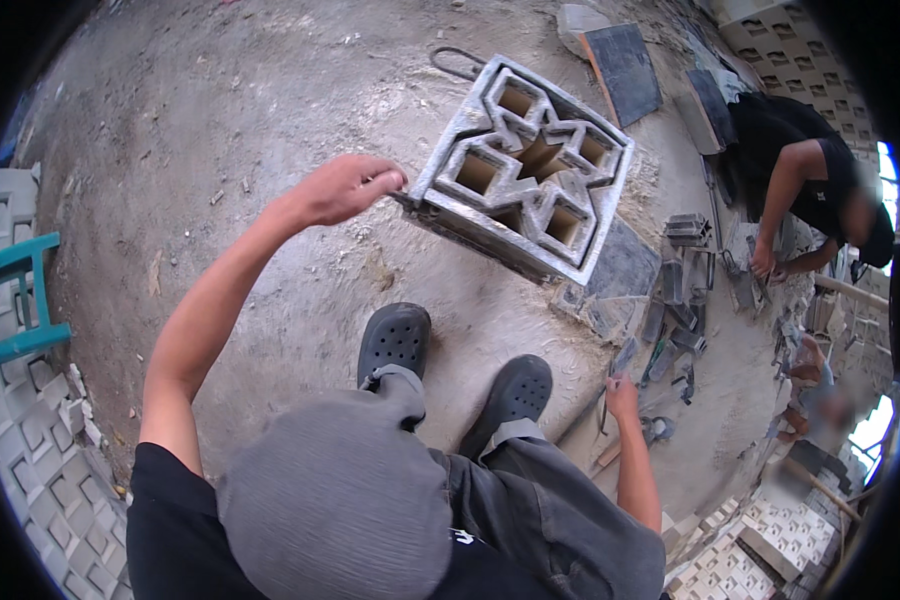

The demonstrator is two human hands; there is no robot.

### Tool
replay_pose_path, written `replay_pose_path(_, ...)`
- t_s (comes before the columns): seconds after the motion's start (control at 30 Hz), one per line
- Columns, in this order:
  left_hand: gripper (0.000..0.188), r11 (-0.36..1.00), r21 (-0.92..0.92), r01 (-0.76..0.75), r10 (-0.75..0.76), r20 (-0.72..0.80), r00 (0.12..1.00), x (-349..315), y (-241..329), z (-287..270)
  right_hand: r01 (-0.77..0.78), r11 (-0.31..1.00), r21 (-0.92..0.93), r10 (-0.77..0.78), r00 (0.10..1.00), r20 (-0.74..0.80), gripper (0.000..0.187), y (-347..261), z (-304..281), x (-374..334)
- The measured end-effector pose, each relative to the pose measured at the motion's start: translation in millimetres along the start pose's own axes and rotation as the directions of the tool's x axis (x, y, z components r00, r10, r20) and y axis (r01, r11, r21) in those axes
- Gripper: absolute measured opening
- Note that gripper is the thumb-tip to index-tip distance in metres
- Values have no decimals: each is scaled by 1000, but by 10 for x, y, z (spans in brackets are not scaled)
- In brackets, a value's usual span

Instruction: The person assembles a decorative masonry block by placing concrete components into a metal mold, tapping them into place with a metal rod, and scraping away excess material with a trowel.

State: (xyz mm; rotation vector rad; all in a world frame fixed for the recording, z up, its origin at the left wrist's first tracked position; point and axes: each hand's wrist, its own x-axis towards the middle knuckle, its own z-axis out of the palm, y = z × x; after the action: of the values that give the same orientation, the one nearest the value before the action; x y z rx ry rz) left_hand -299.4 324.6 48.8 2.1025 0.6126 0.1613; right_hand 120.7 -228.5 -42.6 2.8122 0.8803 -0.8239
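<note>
A square metal block mould [530, 168] with a star-shaped pattern and several square openings stands ahead of my feet. My left hand [355, 190] is closed round a handle at its near left corner. A wire loop handle [457, 64] sticks out on the mould's far side. I cannot tell whether the mould rests fully on the ground. Low on the right, my right hand [622, 395] is closed on a thin tool with a small grey blade [626, 355]; its full shape is partly hidden by the fingers.
Flat dark plates [622, 72] and metal mould pieces [688, 230] lie to the right. A co-worker [800, 170] bends over there; another person [820, 390] is farther right. A teal plastic stool [18, 300] and stacked pale blocks [45, 470] line the left side.
</note>
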Motion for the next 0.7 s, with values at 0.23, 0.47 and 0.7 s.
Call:
replay_pose_path(0.23,52,948,-90,304,-256,351,901,43,-153,-145,254,947,-198,-223,961,163,34,-1304,-1040,-169)
replay_pose_path(0.47,45,875,-161,458,-282,599,749,184,-146,-192,528,786,-323,-442,844,304,37,-2276,-1797,-500)
replay_pose_path(0.7,54,885,-226,408,-323,334,886,-495,283,509,568,787,-239,-464,802,376,38,-2503,-1418,-361)
